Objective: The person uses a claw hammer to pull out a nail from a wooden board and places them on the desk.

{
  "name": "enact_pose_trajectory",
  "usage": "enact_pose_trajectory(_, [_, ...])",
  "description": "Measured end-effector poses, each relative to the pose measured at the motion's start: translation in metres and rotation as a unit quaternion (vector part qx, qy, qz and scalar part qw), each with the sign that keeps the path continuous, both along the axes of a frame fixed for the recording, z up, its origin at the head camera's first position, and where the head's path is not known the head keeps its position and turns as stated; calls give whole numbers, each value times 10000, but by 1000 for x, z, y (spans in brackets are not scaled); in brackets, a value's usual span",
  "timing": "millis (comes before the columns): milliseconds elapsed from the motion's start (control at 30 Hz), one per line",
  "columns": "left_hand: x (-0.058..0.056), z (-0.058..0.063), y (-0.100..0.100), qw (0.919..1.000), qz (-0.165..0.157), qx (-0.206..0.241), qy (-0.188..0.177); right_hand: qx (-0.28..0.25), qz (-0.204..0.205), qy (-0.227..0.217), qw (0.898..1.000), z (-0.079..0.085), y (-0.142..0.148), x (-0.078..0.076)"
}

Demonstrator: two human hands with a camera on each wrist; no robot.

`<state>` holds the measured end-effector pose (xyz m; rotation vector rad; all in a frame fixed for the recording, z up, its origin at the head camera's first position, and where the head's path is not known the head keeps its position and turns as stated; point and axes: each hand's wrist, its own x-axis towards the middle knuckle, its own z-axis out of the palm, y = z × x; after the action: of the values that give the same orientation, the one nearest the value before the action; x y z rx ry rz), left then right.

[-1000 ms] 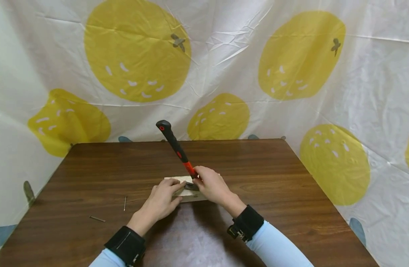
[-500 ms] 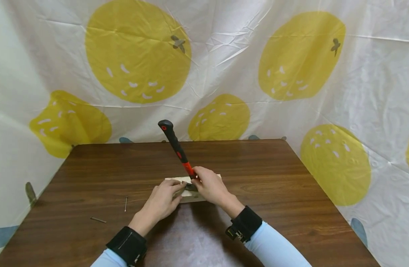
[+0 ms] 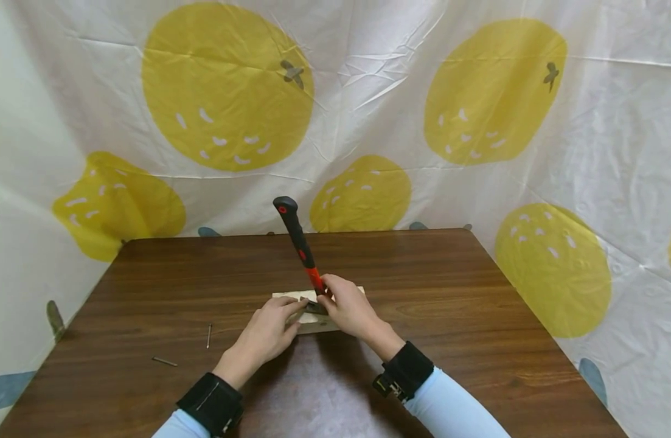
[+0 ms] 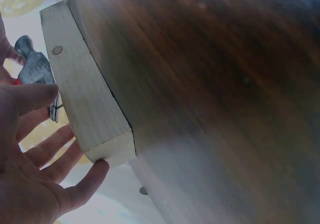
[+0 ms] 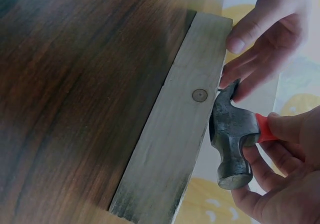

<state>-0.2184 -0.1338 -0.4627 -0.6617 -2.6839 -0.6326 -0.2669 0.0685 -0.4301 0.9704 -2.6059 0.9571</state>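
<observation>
In the head view my right hand (image 3: pixel 354 310) grips a claw hammer (image 3: pixel 297 234) low on its handle, near the head. The black and red handle rises steeply, leaning left. The steel hammer head (image 5: pixel 235 129) lies along the top of a pale wooden block (image 5: pixel 165 134), claw toward my left hand. A thin nail (image 4: pixel 59 107) shows at the claw's tip, by the block's top edge. My left hand (image 3: pixel 266 325) holds the block's left end, thumb at its front top edge and another finger against its end face (image 4: pixel 117 149). The left fingertips are right beside the claw.
Two loose nails, one upright in view (image 3: pixel 208 335) and one slanted (image 3: pixel 164 361), lie left of my left hand on the brown wood-grain table (image 3: pixel 450 340). Behind the table hangs a white curtain (image 3: pixel 368 109) with yellow fruit prints.
The hammer handle's top end has swung to the right, so the handle stands a little steeper. Both hands keep about the same places; the whole view shifts slightly.
</observation>
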Motion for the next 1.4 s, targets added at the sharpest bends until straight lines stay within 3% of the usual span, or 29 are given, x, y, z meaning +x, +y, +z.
enact_pose_trajectory(933, [1, -2, 1, 9999, 88, -100, -96, -210, 155, 290, 9992, -5, 10, -2])
enact_pose_trajectory(1400, [3, -2, 0, 9996, 91, -139, -226, -196, 114, 35, 9997, -8, 14, -2])
